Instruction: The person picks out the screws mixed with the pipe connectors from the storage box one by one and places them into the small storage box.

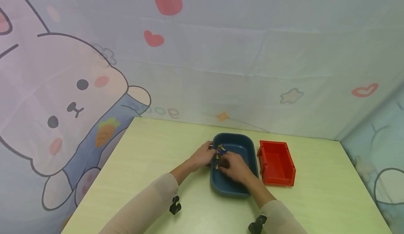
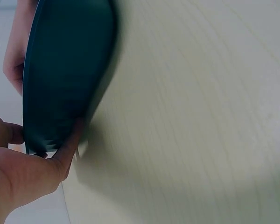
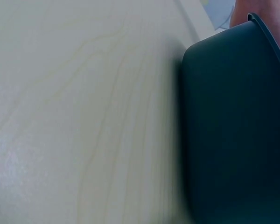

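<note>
A dark blue plastic basin (image 1: 231,190) stands on the table, slightly raised or tilted in the left wrist view. Its left wall is held by my left hand (image 1: 203,155), thumb at the rim and fingers along the outside (image 2: 32,175). Inside, along the left side, lie several small brass-coloured metal pieces (image 1: 221,148) with a bit of blue among them. Over these pieces reaches my right hand (image 1: 236,166), fingers bent downward. Whether it pinches one of them is too small to tell. In the right wrist view the basin's outer wall (image 3: 233,116) hides the fingers.
To the right of the basin sits a red plastic bin (image 1: 276,162), close beside it. The pale wooden tabletop (image 1: 325,192) ends at the back against a printed cloth (image 1: 221,69). Black straps (image 1: 175,205) hang at both wrists.
</note>
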A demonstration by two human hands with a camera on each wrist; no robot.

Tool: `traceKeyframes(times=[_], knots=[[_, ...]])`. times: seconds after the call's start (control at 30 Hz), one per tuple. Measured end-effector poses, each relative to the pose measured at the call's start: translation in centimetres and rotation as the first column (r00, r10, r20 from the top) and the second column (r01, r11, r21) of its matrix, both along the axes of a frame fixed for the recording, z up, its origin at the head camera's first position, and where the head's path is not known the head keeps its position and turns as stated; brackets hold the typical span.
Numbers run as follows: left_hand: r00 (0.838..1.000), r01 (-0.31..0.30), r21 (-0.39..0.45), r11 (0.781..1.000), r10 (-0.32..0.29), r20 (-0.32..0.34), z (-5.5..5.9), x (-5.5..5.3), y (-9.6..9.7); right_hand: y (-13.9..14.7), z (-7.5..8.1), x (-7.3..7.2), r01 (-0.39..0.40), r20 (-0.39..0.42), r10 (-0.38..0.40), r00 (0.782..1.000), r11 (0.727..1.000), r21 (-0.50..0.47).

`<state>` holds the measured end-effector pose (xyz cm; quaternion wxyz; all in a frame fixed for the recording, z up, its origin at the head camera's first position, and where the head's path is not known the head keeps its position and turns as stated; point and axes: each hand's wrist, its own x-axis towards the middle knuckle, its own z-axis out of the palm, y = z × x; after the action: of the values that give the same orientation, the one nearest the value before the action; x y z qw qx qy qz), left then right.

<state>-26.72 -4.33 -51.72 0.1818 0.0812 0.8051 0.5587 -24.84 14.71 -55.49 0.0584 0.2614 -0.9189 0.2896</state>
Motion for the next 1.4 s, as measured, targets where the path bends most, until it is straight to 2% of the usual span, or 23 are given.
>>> traceKeyframes(times=[0.37,0.83,1.17,1.4], knots=[[1.0,-0.002,0.015,1.0,0.002,0.004,-0.32,-0.1,-0.1,-0.14,0.0,0.13,0.005,0.03,-0.005,1.0,1.0,0.011],[1.0,0.008,0.023,1.0,-0.008,-0.003,-0.63,-0.27,-0.11,-0.03,-0.23,-0.04,-0.001,0.018,0.0,1.0,0.998,0.057],[1.0,0.004,0.012,1.0,-0.004,-0.016,-0.61,-0.23,-0.09,-0.15,-0.08,0.07,0.007,0.038,-0.01,0.999,0.997,0.082],[1.0,0.001,0.036,0.999,-0.001,-0.01,-0.58,-0.22,-0.19,-0.14,-0.1,-0.08,0.01,0.042,-0.014,0.999,0.996,0.086]])
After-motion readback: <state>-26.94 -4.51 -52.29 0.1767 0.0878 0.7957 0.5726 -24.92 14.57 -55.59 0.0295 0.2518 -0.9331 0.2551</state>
